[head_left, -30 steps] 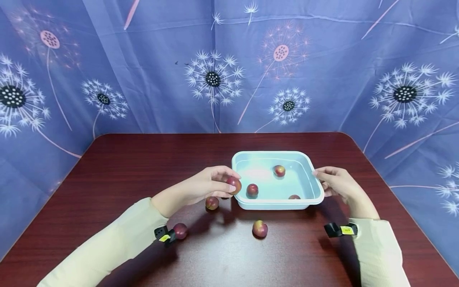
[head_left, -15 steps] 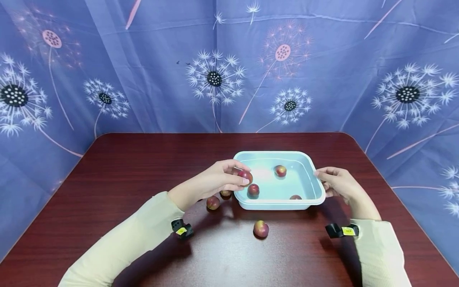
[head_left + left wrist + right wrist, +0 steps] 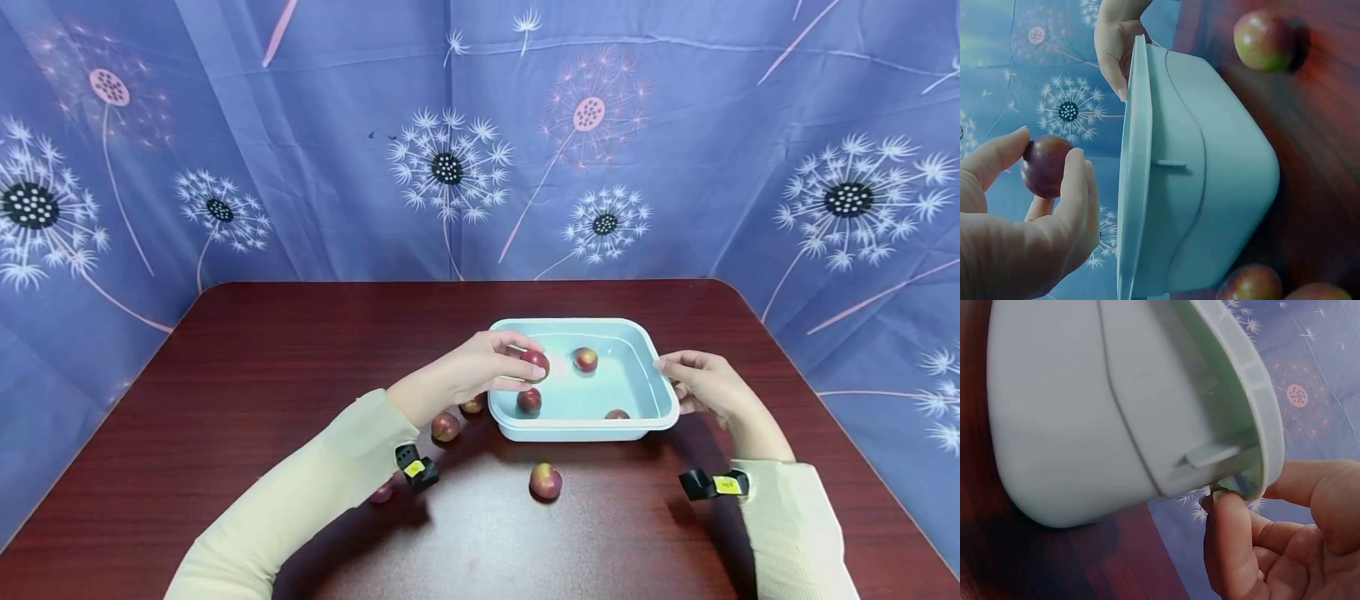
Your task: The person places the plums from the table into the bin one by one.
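A dark red plum [image 3: 536, 365] is pinched between the thumb and fingers of my left hand [image 3: 480, 368], above the left part of a pale blue plastic basin [image 3: 585, 423]. In the left wrist view that plum [image 3: 1046, 167] shows higher than the basin's rim [image 3: 1137, 156]. With thumb and fingers my right hand [image 3: 705, 385] grips the basin's right rim; the right wrist view shows its fingers [image 3: 1232, 544] curled under the rim. Inside the basin lie a red and yellow plum [image 3: 586, 360], a red plum [image 3: 528, 402] and one plum [image 3: 617, 414] half hidden by the front rim.
On the dark red wooden table [image 3: 315, 350], a plum [image 3: 545, 482] lies in front of the basin. Two plums, one nearer [image 3: 445, 427] and one farther [image 3: 472, 404], lie at its left. Another plum [image 3: 382, 492] is partly behind my left sleeve. A blue dandelion-print curtain [image 3: 337, 192] hangs behind.
My left hand has carried its plum rightward and slightly up, from the basin's left edge to over its inside. My right hand keeps its grip on the rim.
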Available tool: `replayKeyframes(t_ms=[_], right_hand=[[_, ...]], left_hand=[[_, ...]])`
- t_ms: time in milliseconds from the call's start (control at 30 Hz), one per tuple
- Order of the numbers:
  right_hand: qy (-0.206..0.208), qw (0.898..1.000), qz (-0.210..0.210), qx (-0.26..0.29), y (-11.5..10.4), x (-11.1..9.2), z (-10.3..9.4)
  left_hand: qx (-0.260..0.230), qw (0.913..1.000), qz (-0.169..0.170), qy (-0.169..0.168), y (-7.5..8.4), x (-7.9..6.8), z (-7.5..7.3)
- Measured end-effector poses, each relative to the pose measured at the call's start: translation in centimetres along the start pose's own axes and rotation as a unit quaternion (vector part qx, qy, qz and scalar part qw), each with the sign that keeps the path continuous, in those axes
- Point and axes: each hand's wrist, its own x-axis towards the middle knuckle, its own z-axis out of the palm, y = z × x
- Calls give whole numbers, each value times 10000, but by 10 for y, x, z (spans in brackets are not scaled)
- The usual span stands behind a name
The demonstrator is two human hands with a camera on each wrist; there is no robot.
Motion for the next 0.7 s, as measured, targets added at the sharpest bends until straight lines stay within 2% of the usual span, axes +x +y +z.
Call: replayKeyframes(t_ms=[433, 700], right_hand=[[59, 10000, -17, 15, 0, 0, 1], [81, 10000, -26, -44, 0, 0, 2]], left_hand=[[119, 9981, -455, 388, -2, 36, 7], [201, 9980, -497, 322, -2, 47, 6]])
